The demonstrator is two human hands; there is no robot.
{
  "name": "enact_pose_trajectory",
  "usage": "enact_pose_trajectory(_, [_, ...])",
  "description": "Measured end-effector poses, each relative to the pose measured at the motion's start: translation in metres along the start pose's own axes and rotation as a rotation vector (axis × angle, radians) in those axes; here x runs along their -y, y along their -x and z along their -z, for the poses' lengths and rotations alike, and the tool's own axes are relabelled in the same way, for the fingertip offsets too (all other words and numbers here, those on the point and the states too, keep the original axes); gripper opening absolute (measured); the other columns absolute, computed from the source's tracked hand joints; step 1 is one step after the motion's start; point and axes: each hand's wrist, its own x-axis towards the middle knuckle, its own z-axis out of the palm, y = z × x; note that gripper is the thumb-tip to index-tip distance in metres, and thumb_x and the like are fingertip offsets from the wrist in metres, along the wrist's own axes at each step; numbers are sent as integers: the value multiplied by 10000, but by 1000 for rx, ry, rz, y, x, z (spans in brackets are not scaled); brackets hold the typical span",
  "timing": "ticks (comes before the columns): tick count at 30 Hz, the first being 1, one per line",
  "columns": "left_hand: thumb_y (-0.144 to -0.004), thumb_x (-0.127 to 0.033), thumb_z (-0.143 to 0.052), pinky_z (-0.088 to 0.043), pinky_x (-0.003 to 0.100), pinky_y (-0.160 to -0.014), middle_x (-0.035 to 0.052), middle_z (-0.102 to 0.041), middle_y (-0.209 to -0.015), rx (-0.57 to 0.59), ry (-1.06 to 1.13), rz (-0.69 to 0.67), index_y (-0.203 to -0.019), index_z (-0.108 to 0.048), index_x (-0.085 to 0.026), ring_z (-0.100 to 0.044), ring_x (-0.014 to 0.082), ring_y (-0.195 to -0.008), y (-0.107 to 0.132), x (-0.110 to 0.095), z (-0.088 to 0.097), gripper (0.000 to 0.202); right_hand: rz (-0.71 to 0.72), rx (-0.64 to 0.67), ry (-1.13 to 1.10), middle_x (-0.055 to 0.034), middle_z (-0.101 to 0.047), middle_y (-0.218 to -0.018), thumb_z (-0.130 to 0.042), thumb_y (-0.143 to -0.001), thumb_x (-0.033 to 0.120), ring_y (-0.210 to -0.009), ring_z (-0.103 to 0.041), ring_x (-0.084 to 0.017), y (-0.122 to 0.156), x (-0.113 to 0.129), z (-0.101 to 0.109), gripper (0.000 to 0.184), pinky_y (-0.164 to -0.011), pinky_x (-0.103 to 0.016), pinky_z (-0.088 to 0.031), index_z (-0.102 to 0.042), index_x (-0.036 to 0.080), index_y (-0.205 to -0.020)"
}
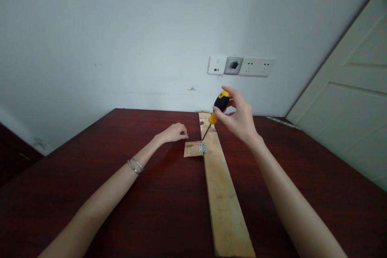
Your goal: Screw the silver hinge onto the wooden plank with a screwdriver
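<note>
My right hand (238, 117) grips a yellow and black screwdriver (218, 107), tilted, its tip pointing down at a small metal hinge (202, 147). The hinge joins a long pale wooden plank (223, 193) to a small wooden piece (191, 149) on its left. My left hand (174, 132) rests on the dark red table (121, 193) just left of the small piece, fingers pinched on something small and metallic, perhaps a screw. Two thin bracelets sit on my left wrist.
A white wall stands behind the table, with a row of sockets and switches (242, 66) above the plank's far end. A pale door (347, 100) is at the right. A thin light strip (282, 121) lies at the table's far right edge.
</note>
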Motion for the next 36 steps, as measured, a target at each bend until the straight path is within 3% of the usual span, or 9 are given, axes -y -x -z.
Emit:
enact_pose_trajectory(4, [-848, -358, -591, -429, 292, -843, 85, -678, -929, 9, -172, 183, -809, -705, -163, -599, 210, -912, 6, 25, 9, 229, 20, 28, -5, -94, -615, -1191, -647, -781, 308, -715, -591, -167, 3, -5, -9, 538, -659, -370, -568, -496, 247, -1294])
enact_pose_trajectory(8, [-838, -384, -607, -421, 384, -903, 86, -672, -930, 60, -211, 336, -786, -685, -159, -591, 229, -932, 11, 41, 17, 244, 36, 48, -9, -110, -610, -1211, -658, -794, 327, -799, -609, -193, 7, -8, -17, 546, -694, -378, -564, -495, 230, -1306])
enact_pose_trajectory(13, [-866, -348, -586, -372, 523, -960, 109, -656, -990, 99, -236, 397, -823, -675, -146, -553, 261, -1008, 16, 48, 20, 225, 58, 45, 0, -104, -618, -1197, -662, -803, 342, -859, -620, -215, 9, -11, -20, 550, -771, -418, -553, -487, 245, -1315])
enact_pose_trajectory(19, [-900, -343, -530, -345, 599, -962, 178, -549, -1176, 151, -302, 460, -920, -672, -138, -464, 332, -1137, 19, 49, 17, 251, 71, 48, 11, -98, -629, -1174, -660, -805, 351, -880, -618, -223, 9, -11, -22, 545, -771, -414, -554, -490, 248, -1312])
enact_pose_trajectory(29, [-958, -348, -421, -352, 618, -948, 235, -464, -1278, 261, -336, 578, -1105, -636, -130, -395, 398, -1228, 21, 48, 19, 339, 63, 59, 8, -94, -629, -1162, -656, -809, 350, -877, -611, -216, 10, -10, -22, 538, -740, -393, -557, -494, 237, -1310])
enact_pose_trajectory(36, [-965, -343, -392, -387, 582, -938, 238, -457, -1308, 283, -328, 600, -1160, -601, -131, -425, 386, -1222, 22, 44, 19, 356, 48, 74, 0, -98, -623, -1189, -657, -810, 349, -891, -614, -222, 11, -9, -23, 539, -737, -400, -559, -492, 244, -1312])
